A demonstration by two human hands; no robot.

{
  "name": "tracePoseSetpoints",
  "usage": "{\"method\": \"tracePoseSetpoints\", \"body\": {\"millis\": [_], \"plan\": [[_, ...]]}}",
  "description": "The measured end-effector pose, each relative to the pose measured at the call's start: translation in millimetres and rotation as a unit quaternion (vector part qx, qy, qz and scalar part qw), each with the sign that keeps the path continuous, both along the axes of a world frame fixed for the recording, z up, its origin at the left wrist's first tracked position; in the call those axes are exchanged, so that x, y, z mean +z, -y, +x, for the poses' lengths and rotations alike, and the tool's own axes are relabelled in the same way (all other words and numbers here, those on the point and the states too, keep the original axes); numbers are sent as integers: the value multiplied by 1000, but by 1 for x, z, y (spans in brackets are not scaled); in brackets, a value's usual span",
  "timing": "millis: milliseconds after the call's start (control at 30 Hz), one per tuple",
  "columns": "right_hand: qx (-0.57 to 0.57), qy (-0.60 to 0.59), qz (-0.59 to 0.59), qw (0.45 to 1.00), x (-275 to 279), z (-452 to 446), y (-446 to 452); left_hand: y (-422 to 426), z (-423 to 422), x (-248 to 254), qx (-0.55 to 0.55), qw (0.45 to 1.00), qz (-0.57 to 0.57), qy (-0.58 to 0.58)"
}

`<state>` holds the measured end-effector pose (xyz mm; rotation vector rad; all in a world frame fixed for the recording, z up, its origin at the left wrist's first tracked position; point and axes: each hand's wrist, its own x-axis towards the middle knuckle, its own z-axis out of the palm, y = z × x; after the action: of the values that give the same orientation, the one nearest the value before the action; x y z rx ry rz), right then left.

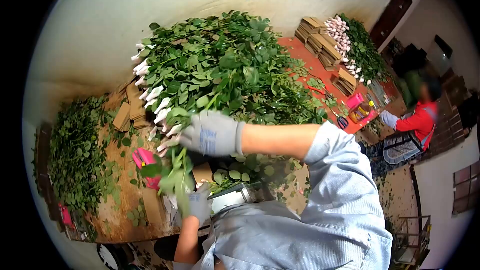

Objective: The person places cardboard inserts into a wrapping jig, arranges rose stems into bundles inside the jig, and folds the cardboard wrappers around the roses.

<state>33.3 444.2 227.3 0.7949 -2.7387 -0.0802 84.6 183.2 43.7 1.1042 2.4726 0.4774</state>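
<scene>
My right hand point(210, 134), in a grey glove with blue print, reaches across with its fingers curled round leafy rose stems, beside the row of buds. Lower down, my left hand point(198, 204), also gloved, is closed at the bottom of a blurred leafy stem point(176, 176). Its fingers are partly hidden by the leaves. A large heap of leafy rose stems point(215, 65) lies just beyond my hands. White-wrapped buds point(162, 104) line its left edge.
Cardboard pieces point(136, 105) and a pink object point(144, 162) lie left of my hands. Another leafy pile point(75, 160) covers the far left. Stacked cardboard point(320, 42), more wrapped buds point(337, 32) and a bottle point(361, 112) stand on the red tabletop point(302, 55). A person in red point(420, 125) sits at right.
</scene>
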Motion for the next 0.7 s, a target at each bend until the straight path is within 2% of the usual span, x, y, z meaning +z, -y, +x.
{"method": "tracePoseSetpoints", "body": {"millis": [33,100,133,167,200,267,300,333,367,400,500,533,567,633,700], "plan": [[-48,64,3,997,-22,-20,-16,-1,-1,4,-4,1000,0,-1],[-191,65,100,974,-34,-56,-77,-6,-4,16,-7,995,-88,46],[-251,62,55,965,-39,-66,-117,-7,-3,18,-5,995,-85,45],[-314,75,102,941,-45,-72,-156,-9,-5,21,-6,996,-83,44],[-348,4,135,928,-40,-65,-182,-10,-5,24,-3,994,-95,44],[-420,-40,146,895,-33,-48,-218,-7,-4,18,1,992,-110,54],[-453,-61,150,877,-30,-35,-229,-2,-6,6,-3,997,-73,9],[-490,-38,158,856,-25,-20,-236,0,-2,-2,-10,999,-36,-33],[-528,-12,167,833,-19,-2,-241,-9,-3,21,-4,996,-86,-2],[-545,-2,163,823,-16,21,-245,-12,-4,25,5,997,-76,7],[-591,33,143,793,-27,103,-253,1,-7,-5,-22,1000,-19,-1],[-595,36,132,792,-37,138,-249,-2,-6,0,2,999,-27,40],[-599,37,119,791,-48,173,-237,0,-7,-8,0,999,4,40],[-656,68,95,746,-86,229,-207,-2,-7,-1,-10,999,-41,19],[-656,65,93,746,-127,274,-160,-1,-8,-8,-20,999,-30,7]]}}
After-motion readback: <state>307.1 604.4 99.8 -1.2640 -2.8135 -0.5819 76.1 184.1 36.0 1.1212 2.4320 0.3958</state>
